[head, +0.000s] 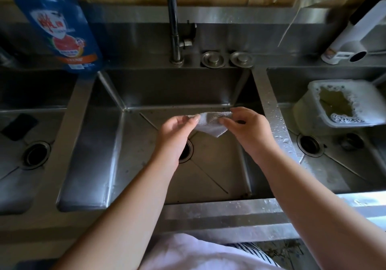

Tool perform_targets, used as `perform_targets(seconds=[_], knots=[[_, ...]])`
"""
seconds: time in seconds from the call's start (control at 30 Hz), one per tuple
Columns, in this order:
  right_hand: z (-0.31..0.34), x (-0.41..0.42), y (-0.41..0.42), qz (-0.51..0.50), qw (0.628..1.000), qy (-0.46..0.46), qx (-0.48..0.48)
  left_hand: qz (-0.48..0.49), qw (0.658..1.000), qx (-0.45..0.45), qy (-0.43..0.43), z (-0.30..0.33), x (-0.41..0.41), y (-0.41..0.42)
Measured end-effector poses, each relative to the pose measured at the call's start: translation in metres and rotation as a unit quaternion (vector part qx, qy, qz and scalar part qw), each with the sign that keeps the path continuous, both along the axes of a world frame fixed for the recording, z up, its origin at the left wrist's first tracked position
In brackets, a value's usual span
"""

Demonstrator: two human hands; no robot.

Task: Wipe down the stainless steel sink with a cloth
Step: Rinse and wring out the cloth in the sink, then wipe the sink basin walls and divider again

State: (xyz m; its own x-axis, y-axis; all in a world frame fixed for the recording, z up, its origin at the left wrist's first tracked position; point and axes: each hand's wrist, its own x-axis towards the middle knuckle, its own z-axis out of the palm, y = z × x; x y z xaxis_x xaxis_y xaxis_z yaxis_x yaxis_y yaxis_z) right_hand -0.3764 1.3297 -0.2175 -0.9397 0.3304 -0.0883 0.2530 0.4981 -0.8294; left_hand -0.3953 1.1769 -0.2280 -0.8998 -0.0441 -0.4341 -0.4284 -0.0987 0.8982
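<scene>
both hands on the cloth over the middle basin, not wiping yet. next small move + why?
Probably lower the small grey-white cloth onto the stainless steel middle basin floor. The left hand and right hand pinch it stretched in the air above the round drain, apparently touching no metal.

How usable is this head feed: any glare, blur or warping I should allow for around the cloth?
Head view: dim overall, with soft glare on the middle sink's creases; wide-angle bending bows the faucet and blue bottle; the white object at top right is smeared; the cloth, held by the left hand and right hand, is fairly sharp.
</scene>
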Motion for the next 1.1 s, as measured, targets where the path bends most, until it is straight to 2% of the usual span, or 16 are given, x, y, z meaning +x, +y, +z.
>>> perform_targets(seconds=[0.1, 0.17, 0.3, 0.4, 0.47, 0.5, 0.57, 0.6, 0.67, 0.73, 0.87, 0.93, 1.03, 1.1], knots=[[-0.003, 0.002, 0.002, -0.014, 0.996, 0.016, -0.088, 0.008, 0.998, -0.027, 0.061, 0.006, -0.004, -0.004], [-0.001, 0.004, 0.002, -0.03, 0.988, 0.024, -0.152, -0.011, 0.997, 0.005, 0.072, 0.013, -0.006, -0.006], [-0.003, 0.004, 0.0, -0.035, 0.977, 0.052, -0.203, -0.021, 0.995, 0.035, 0.089, 0.022, -0.006, -0.008], [-0.004, 0.004, -0.001, -0.06, 0.947, 0.075, -0.308, -0.043, 0.995, 0.042, 0.076, 0.026, -0.002, -0.005], [-0.006, 0.005, -0.003, -0.067, 0.911, 0.044, -0.403, -0.031, 0.996, 0.03, 0.072, 0.026, -0.001, -0.003], [-0.007, 0.006, -0.005, -0.057, 0.88, 0.004, -0.471, -0.022, 0.997, 0.029, 0.069, 0.026, -0.001, -0.001], [-0.007, 0.011, -0.011, -0.006, 0.795, -0.09, -0.601, -0.01, 0.998, 0.03, 0.063, 0.025, -0.003, 0.002], [-0.009, 0.014, -0.014, 0.018, 0.764, -0.123, -0.634, -0.008, 0.998, 0.025, 0.06, 0.024, -0.004, 0.003], [-0.014, 0.019, -0.02, 0.046, 0.732, -0.154, -0.662, -0.006, 0.999, 0.013, 0.051, 0.021, -0.006, 0.005], [-0.018, 0.02, -0.025, 0.056, 0.731, -0.174, -0.658, -0.018, 0.999, -0.003, 0.035, 0.017, -0.008, 0.006], [-0.022, 0.011, -0.013, 0.006, 0.725, -0.182, -0.664, -0.026, 0.999, -0.024, 0.03, 0.008, -0.017, 0.002], [-0.022, 0.007, 0.0, 0.027, 0.727, -0.203, -0.655, -0.051, 0.998, -0.027, 0.033, 0.002, -0.02, 0.0], [-0.027, 0.003, 0.012, 0.095, 0.765, -0.26, -0.582, -0.097, 0.994, -0.048, 0.022, -0.01, -0.022, 0.002], [-0.031, -0.004, 0.018, 0.062, 0.787, -0.294, -0.539, -0.1, 0.992, -0.074, 0.013, -0.019, -0.024, 0.004]])
